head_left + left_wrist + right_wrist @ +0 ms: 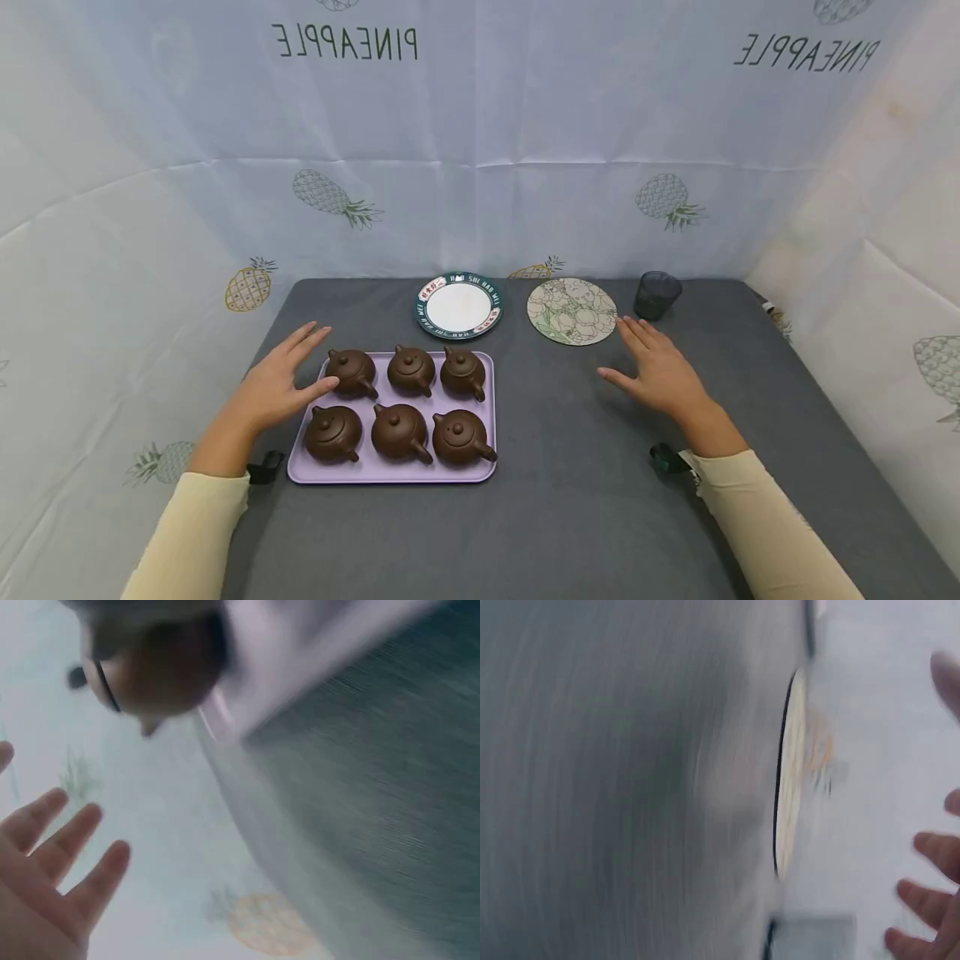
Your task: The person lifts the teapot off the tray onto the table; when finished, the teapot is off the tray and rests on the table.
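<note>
My left hand hovers at the left edge of a lilac tray, fingers spread and holding nothing. Its thumb overlaps the back-left teapot in the head view. Several small brown clay teapots stand on the tray in two rows, among them a front-middle teapot and a front-right teapot. The left wrist view shows the spread fingers apart from a blurred teapot. On the other side, my right hand is held out with straight fingers and nothing in it, close to a round patterned mat.
A white plate with a dark green lettered rim lies at the back of the grey table. Right of the mat stands a dark translucent cup. Pineapple-printed cloth hangs behind the table and along both sides.
</note>
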`<state>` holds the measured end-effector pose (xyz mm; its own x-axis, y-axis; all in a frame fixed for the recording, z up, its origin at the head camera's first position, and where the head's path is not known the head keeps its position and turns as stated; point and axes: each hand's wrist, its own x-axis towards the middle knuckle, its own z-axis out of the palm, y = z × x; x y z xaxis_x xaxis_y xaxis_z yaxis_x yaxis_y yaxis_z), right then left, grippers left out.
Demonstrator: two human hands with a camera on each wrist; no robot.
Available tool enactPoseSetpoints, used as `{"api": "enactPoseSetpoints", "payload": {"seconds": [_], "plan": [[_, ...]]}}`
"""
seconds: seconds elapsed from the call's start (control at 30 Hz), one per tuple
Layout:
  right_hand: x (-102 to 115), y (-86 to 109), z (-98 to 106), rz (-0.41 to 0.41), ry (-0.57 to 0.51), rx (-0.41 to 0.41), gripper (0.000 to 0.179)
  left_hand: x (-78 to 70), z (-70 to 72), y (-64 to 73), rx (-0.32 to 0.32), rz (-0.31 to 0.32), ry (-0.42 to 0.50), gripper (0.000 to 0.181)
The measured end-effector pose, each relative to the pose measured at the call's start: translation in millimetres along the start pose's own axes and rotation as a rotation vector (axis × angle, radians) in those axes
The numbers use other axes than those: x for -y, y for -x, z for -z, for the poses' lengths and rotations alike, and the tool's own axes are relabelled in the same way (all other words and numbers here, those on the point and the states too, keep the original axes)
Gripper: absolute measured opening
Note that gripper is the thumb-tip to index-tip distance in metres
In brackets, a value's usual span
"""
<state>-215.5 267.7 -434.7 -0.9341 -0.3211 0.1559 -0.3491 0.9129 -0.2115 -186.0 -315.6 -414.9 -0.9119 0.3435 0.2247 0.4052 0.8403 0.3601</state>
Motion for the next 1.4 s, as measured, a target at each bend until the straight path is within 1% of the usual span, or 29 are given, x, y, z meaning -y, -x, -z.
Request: {"api": "enactPoseSetpoints", "payload": {"seconds": [0.07, 0.13, 0.2, 0.27, 0.37, 0.43, 0.47, 0.53, 0.6, 0.67, 0.7, 0.77, 0.83, 0.9, 1.0, 1.07, 1.13, 1.23, 1.33, 1.4], "plan": [[15, -3.1, -6, -0.041, -0.087, 0.001, 0.084, 5.6, 1.3, 8.3, -0.018, 0.046, 0.036, 0.076], [31, -4.9, -14, -0.067, -0.162, -0.011, 0.075, 10.7, -0.1, 16.4, -0.024, 0.084, 0.084, 0.071], [47, -5.2, -23, -0.063, -0.213, -0.036, 0.067, 15.1, -1.7, 22.9, -0.016, 0.118, 0.14, 0.062], [62, -4.7, -32, -0.027, -0.278, -0.063, 0.059, 21.4, -5.4, 29.0, 0.024, 0.161, 0.24, 0.051], [85, -2.5, -45, 0.029, -0.415, -0.077, 0.05, 31.9, -12.2, 36.9, 0.11, 0.223, 0.435, 0.041], [99, -1.3, -53, 0.063, -0.516, -0.058, 0.045, 38.6, -18.3, 41.4, 0.164, 0.265, 0.578, 0.043], [105, -0.6, -58, 0.076, -0.564, -0.04, 0.043, 41.5, -21.4, 43.4, 0.175, 0.274, 0.633, 0.046], [117, 0.7, -64, 0.096, -0.652, -0.001, 0.041, 45.4, -27.0, 46.9, 0.165, 0.305, 0.719, 0.051], [127, 1.7, -69, 0.117, -0.763, 0.054, 0.04, 47.6, -31.2, 49.7, 0.138, 0.322, 0.765, 0.055], [136, 2.9, -72, 0.123, -0.89, 0.113, 0.038, 48.9, -34.2, 50.9, 0.108, 0.327, 0.779, 0.057], [139, 3.6, -73, 0.121, -0.954, 0.142, 0.037, 49.6, -35.6, 50.8, 0.101, 0.328, 0.776, 0.057], [145, 5.3, -74, 0.122, -1.073, 0.203, 0.033, 51.4, -38.4, 49.3, 0.103, 0.306, 0.759, 0.056], [149, 7.3, -76, 0.12, -1.147, 0.253, 0.03, 53.6, -41.1, 47.5, 0.095, 0.293, 0.742, 0.054], [154, 10.2, -79, 0.12, -1.195, 0.299, 0.028, 55.9, -42.9, 46.7, 0.092, 0.28, 0.718, 0.052], [160, 13.5, -83, 0.121, -1.236, 0.368, 0.028, 57.3, -44.9, 49.1, 0.086, 0.278, 0.695, 0.051], [164, 17.4, -87, 0.109, -1.262, 0.385, 0.026, 57.4, -44.7, 50.0, 0.102, 0.259, 0.674, 0.052], [167, 20.0, -89, 0.096, -1.277, 0.387, 0.023, 57.1, -44.9, 51.4, 0.109, 0.245, 0.659, 0.051], [169, 20.9, -90, 0.073, -1.275, 0.369, 0.017, 55.9, -45.6, 52.8, 0.088, 0.232, 0.651, 0.05], [169, 19.9, -91, 0.051, -1.266, 0.37, 0.014, 55.0, -46.3, 53.2, 0.064, 0.213, 0.652, 0.049], [171, 19.7, -86, 0.029, -1.265, 0.372, 0.014, 54.1, -45.6, 52.0, 0.058, 0.202, 0.651, 0.048]]}}
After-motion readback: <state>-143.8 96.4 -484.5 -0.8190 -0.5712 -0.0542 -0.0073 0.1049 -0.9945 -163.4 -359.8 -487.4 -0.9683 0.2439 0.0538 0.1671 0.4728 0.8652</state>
